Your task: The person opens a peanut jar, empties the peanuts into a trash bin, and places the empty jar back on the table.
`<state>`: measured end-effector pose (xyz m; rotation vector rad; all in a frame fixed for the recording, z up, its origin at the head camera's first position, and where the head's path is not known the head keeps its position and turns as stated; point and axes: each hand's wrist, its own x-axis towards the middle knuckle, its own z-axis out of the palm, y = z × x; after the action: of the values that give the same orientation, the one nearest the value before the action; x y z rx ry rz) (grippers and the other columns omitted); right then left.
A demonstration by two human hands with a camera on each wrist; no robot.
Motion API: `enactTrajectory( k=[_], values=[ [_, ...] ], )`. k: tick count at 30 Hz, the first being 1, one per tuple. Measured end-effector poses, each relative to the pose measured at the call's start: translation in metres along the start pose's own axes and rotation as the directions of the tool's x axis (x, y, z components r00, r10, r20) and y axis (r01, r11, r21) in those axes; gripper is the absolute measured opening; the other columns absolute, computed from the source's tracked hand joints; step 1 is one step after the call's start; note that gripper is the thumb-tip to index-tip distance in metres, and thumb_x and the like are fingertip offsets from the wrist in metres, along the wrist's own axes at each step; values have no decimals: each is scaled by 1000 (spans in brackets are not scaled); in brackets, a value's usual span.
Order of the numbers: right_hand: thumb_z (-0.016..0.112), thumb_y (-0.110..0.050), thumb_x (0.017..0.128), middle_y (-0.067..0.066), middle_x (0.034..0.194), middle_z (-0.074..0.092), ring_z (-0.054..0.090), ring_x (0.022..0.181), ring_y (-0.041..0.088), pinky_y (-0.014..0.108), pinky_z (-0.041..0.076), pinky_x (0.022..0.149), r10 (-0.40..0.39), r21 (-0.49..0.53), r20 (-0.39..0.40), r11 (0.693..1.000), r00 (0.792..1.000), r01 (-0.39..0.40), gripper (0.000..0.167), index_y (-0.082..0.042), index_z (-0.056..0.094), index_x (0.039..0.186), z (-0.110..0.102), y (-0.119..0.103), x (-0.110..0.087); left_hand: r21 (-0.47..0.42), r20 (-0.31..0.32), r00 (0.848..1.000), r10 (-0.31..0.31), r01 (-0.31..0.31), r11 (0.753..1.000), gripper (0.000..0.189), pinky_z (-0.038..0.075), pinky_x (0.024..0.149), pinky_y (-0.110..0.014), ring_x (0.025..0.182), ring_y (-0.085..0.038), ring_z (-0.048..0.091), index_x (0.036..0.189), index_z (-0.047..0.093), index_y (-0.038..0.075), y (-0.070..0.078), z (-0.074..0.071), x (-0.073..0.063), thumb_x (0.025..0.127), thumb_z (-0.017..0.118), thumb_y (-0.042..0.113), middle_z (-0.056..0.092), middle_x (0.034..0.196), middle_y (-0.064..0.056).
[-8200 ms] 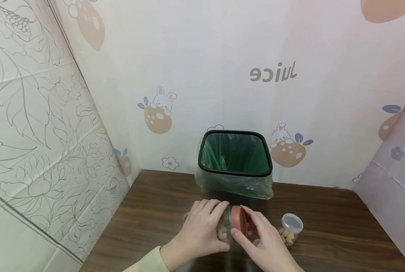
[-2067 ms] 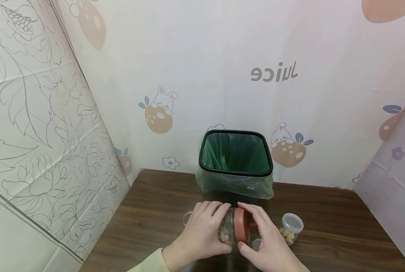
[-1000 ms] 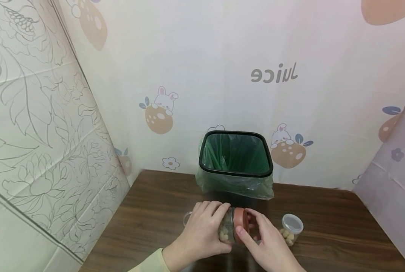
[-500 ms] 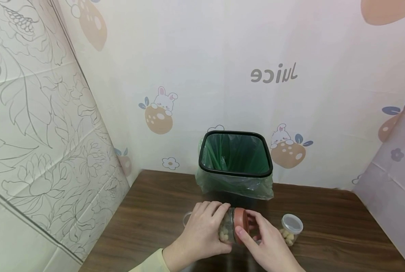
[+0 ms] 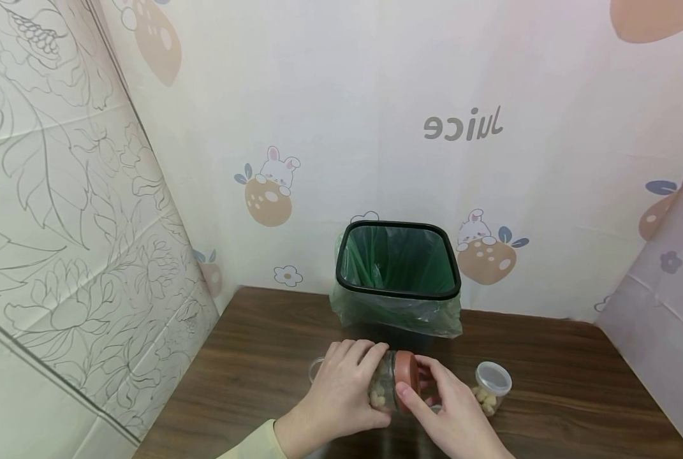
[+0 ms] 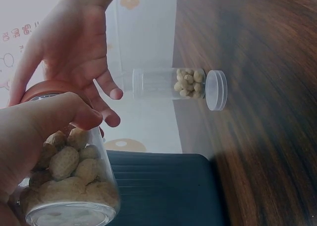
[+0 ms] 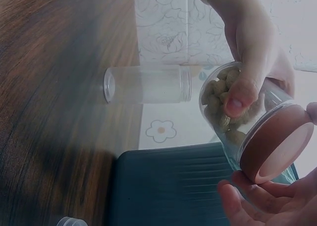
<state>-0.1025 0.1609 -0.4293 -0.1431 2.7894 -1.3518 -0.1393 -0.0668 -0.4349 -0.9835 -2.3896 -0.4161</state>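
Note:
My left hand (image 5: 344, 386) grips the body of a clear jar (image 6: 74, 171) of unshelled peanuts, held tilted on its side. Its reddish-brown lid (image 7: 277, 146) faces right and sits on the jar's mouth. Thumb and fingers of my right hand (image 5: 447, 408) pinch that lid at its rim. Close to the right hand, a smaller clear jar (image 5: 488, 389) stands on the table with peanuts in its lower part. A translucent lid (image 6: 216, 89) lies flat on the table beside it in the left wrist view.
Behind the hands stands a dark bin (image 5: 398, 295) with a green bag folded over its rim. An empty clear jar (image 7: 146, 84) is upright on the wooden table (image 5: 249, 338), mostly hidden by the left hand in the head view. Patterned sheets enclose the table.
About two seconds ago the right fingers reached wide over the lid; the right hand has since turned, its thumb now across the lid's front edge. The left hand and jar have barely moved.

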Motion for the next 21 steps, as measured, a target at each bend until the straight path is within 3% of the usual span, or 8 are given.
enactTrajectory(
  k=[5, 14, 21],
  values=[
    [76, -50, 101, 6, 131, 67, 63, 99, 12, 25, 59, 77, -7, 22, 7, 1000, 1000, 6, 71, -5, 55, 152, -1, 0, -2, 3, -1, 1000, 1, 0, 1000, 102, 56, 89, -38, 104, -18, 65, 141, 65, 14, 0, 0, 0, 55, 102, 57, 69, 122, 1],
    [84, -49, 95, 7, 142, 61, 64, 119, 22, 24, 59, 90, -93, 49, 23, 995, 995, 91, 77, -18, 50, 157, -5, 0, -3, -11, 20, 1000, -6, 6, 1000, 102, 56, 91, -39, 106, -18, 64, 142, 64, 14, 1, 0, 0, 57, 102, 57, 69, 123, 1],
    [87, -47, 93, 2, 143, 60, 63, 121, 24, 29, 60, 93, -168, 30, 18, 985, 986, 167, 79, -22, 49, 157, -6, 1, -5, -12, 20, 1000, -6, 6, 1000, 101, 56, 91, -39, 106, -18, 64, 142, 63, 15, 1, 0, 1, 58, 101, 57, 69, 123, 1]
  ],
)
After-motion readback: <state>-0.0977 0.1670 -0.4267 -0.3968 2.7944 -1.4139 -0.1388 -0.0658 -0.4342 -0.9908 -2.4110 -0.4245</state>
